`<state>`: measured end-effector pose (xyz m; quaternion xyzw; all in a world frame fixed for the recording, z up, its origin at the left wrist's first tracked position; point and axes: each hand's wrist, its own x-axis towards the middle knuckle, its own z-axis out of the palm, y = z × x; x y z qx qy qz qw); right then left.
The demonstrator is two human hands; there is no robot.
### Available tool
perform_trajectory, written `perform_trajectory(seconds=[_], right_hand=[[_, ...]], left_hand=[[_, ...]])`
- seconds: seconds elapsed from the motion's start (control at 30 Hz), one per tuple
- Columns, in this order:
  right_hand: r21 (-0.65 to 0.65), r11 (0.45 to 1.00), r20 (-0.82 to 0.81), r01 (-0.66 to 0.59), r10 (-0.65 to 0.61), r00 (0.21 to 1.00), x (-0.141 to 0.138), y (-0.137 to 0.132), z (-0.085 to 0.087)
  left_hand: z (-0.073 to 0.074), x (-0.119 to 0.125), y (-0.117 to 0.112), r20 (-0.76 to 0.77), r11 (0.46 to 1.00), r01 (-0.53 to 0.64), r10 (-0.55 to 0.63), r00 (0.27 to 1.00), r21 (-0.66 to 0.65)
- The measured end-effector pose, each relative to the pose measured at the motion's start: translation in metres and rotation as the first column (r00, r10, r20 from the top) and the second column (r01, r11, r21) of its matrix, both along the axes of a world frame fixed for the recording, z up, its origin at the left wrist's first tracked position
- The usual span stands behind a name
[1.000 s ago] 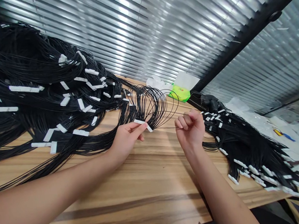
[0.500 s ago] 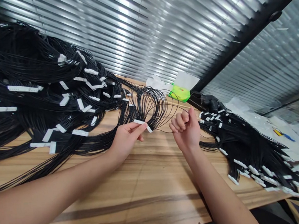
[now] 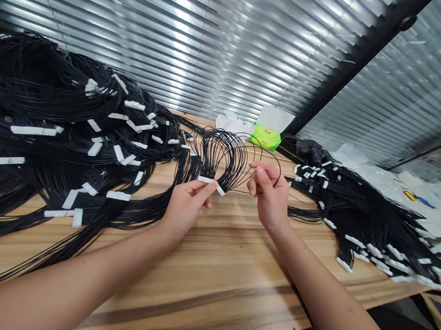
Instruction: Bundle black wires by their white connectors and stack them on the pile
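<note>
My left hand (image 3: 187, 203) pinches a white connector strip (image 3: 210, 182) from which a fan of thin black wires (image 3: 223, 152) loops up over the wooden table (image 3: 221, 277). Just to its right, my right hand (image 3: 269, 191) is closed in a pinch on a single black wire that arcs from the fan round behind its fingers. The two hands are a short way apart above the table's middle.
A big heap of black wire harnesses with white connectors (image 3: 50, 137) covers the left of the table. A second pile (image 3: 366, 219) lies at the right edge. A green packet (image 3: 266, 137) and white sheets lie at the back by the slatted blinds.
My right hand has moved left toward the connector, pulling its black wire into a tighter loop. My left hand has stayed still.
</note>
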<state>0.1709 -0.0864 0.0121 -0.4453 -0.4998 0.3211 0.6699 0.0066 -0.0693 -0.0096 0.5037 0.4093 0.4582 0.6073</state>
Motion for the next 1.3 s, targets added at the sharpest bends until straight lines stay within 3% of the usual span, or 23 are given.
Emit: perform_trajectory(seconds=[0.13,0.3,0.47,0.7,0.8,0.9,1.0,1.17,1.3], right_hand=[[0.027,0.997,-0.007,0.070,-0.070,0.998,0.004,0.004,-0.003],[-0.071,0.983,-0.136,0.170,-0.179,0.975,0.011,0.010,-0.004],[-0.217,0.972,-0.454,-0.085,-0.024,0.891,0.016,0.015,0.001],[-0.059,0.966,-0.583,-0.253,0.173,0.794,0.015,0.011,0.009],[-0.175,0.935,-0.597,-0.310,0.149,0.788,0.014,0.010,0.007],[-0.344,0.863,-0.585,-0.370,0.111,0.803,0.012,0.010,0.003],[-0.390,0.812,-0.605,-0.433,0.128,0.786,0.010,0.011,0.002],[-0.288,0.896,-0.641,-0.339,0.083,0.763,0.010,0.012,0.005],[-0.263,0.900,-0.685,-0.347,0.080,0.724,0.011,0.011,0.007]], left_hand=[[0.002,0.000,0.000,0.007,1.000,0.004,-0.003,1.000,-0.010],[0.001,0.000,-0.001,0.010,1.000,0.002,-0.002,1.000,-0.002],[-0.001,0.000,0.000,0.012,1.000,0.012,-0.012,1.000,-0.002],[-0.002,-0.001,0.000,0.012,1.000,0.003,-0.003,1.000,0.005],[-0.003,-0.001,0.001,0.016,1.000,-0.003,0.002,1.000,0.006],[-0.003,-0.001,0.001,0.029,1.000,-0.017,0.017,0.999,0.002],[-0.002,0.000,0.001,0.039,1.000,-0.025,0.025,0.999,-0.008],[0.000,0.000,0.000,0.048,1.000,-0.022,0.023,0.999,-0.020],[-0.001,0.000,0.001,0.047,1.000,-0.023,0.023,0.999,-0.009]])
